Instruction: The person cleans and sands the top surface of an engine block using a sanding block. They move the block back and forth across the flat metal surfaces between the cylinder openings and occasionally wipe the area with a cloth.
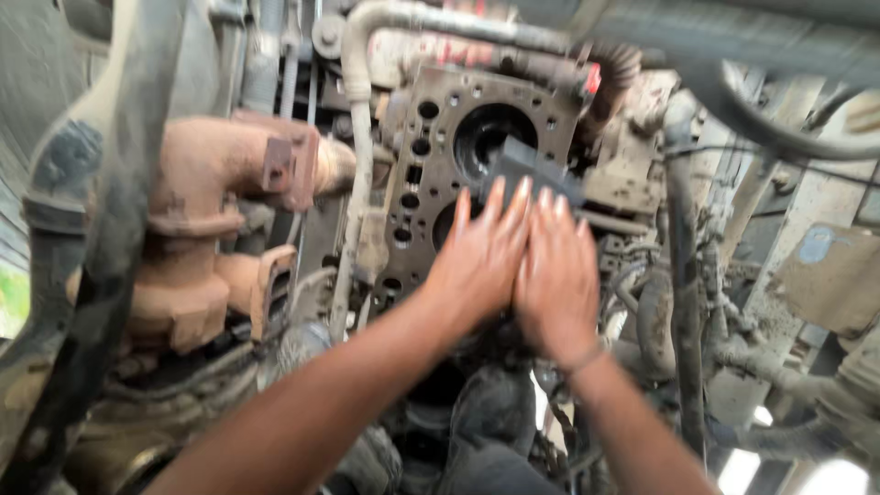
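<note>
Both hands, left hand (477, 261) & right hand (556, 275), lie flat, side by side on engine block (431, 137). Fingers spread, gripping nothing. Rusty manifold (206, 229) sits left of block.

bare, sleeveless forearms, grimy hands (518, 266), a thin band at the right wrist.

No packages, signs or screens in view. Possible label: small pale-blue patch (815, 246) on grey plate (830, 275) at right edge, too blurred to confirm.
</note>
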